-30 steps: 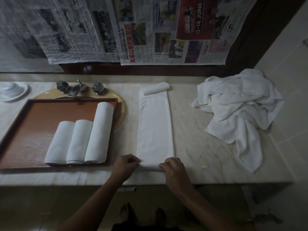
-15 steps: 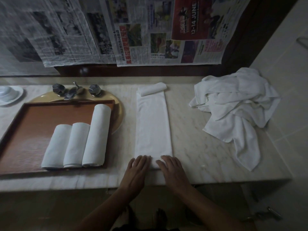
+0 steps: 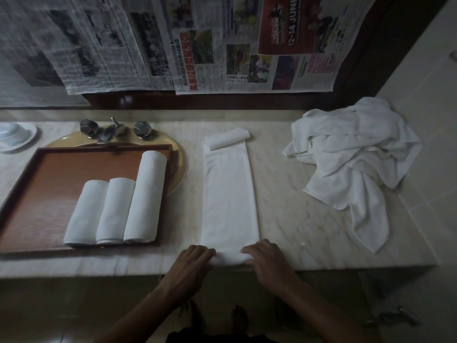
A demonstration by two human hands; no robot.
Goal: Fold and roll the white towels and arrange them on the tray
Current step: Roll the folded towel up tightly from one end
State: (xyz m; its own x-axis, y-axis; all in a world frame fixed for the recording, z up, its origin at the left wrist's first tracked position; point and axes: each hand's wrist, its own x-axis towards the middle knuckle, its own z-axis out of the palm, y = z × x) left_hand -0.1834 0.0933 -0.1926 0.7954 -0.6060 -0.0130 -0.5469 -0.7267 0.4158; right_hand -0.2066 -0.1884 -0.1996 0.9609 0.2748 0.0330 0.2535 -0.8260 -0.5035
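A long folded white towel point(image 3: 228, 194) lies lengthwise on the marble counter, its near end turned up into a small roll. My left hand point(image 3: 194, 259) grips the left end of that roll and my right hand point(image 3: 265, 258) grips the right end, fingers curled over it. A small rolled towel point(image 3: 227, 138) lies across the far end of the strip. On the brown wooden tray point(image 3: 49, 184) at the left lie three rolled white towels point(image 3: 116, 209) side by side, the right one longest.
A heap of loose white towels point(image 3: 353, 159) lies at the counter's right, against the tiled wall. Behind the tray are a faucet point(image 3: 112, 129) and a yellow basin rim point(image 3: 179, 164). A white dish point(image 3: 14, 137) sits far left. Newspapers hang above.
Half a second ago both hands lay flat with straight fingers on the towel's near end. Now the fingers are curled round a small roll there.
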